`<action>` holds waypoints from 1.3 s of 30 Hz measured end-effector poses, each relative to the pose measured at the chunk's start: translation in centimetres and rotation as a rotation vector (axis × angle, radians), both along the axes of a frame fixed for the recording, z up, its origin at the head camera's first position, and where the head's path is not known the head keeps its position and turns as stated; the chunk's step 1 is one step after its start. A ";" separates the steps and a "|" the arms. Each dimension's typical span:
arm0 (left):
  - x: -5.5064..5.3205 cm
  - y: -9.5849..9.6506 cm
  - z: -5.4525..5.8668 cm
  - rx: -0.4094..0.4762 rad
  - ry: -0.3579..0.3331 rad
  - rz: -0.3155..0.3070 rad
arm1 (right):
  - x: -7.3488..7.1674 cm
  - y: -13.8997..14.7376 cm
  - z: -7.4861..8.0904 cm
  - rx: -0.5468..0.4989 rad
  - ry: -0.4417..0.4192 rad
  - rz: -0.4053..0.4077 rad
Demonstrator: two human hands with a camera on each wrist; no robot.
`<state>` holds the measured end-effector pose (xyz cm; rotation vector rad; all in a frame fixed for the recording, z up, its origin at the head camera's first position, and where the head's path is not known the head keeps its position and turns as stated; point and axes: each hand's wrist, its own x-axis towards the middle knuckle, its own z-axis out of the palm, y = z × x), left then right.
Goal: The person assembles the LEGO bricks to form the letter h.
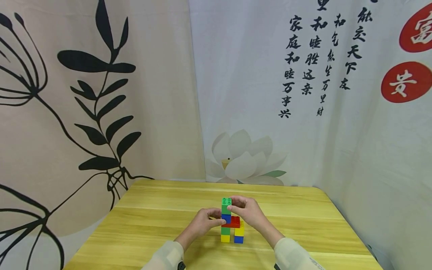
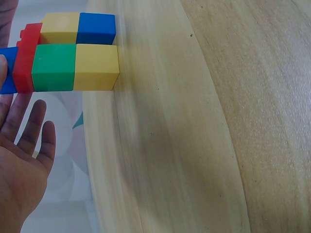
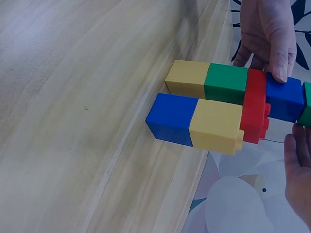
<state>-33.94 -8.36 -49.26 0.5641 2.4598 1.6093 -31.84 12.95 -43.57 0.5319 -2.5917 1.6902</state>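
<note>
A stack of toy building blocks stands on the table in two columns. One column has a yellow block (image 1: pixel 225 239) under a green block (image 1: pixel 225 231); the other has a blue block (image 1: pixel 239 240) under a yellow block (image 3: pixel 216 124). Across both lies a red brick (image 1: pixel 235 222), leaving some yellow studs uncovered. Above its left end sits another blue block (image 3: pixel 284 97), topped by an upright green block (image 1: pixel 226 209). My left hand (image 1: pixel 202 224) pinches the upper blue block, thumb on its near face. From the right, my right hand (image 1: pixel 249 212) grips the top green block.
The wooden table (image 1: pixel 152 225) has its far edge close to a hanging cloth (image 1: pixel 162 93) printed with plants and writing. More cloth hangs along the right side. Both forearms, in pale sleeves (image 1: pixel 297 255), reach in from the near edge.
</note>
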 end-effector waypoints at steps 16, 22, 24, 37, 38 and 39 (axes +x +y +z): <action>0.2 0.0 0.0 0.019 0.008 0.009 | -0.1 -0.1 -0.1 0.030 0.006 -0.001; 0.2 0.0 -0.1 0.016 0.009 0.010 | -0.2 0.0 0.1 0.053 -0.014 0.010; 0.3 0.0 0.1 0.016 0.006 0.009 | -0.2 0.1 0.2 0.062 -0.018 0.017; 0.2 0.0 0.1 0.008 0.015 0.003 | -0.4 0.0 0.0 0.136 0.069 0.005; 0.2 0.0 0.1 0.008 0.018 0.003 | -0.4 0.0 0.0 0.133 0.075 0.009; 0.2 0.0 0.1 0.007 0.022 0.002 | -0.4 0.1 -0.1 0.134 0.081 0.010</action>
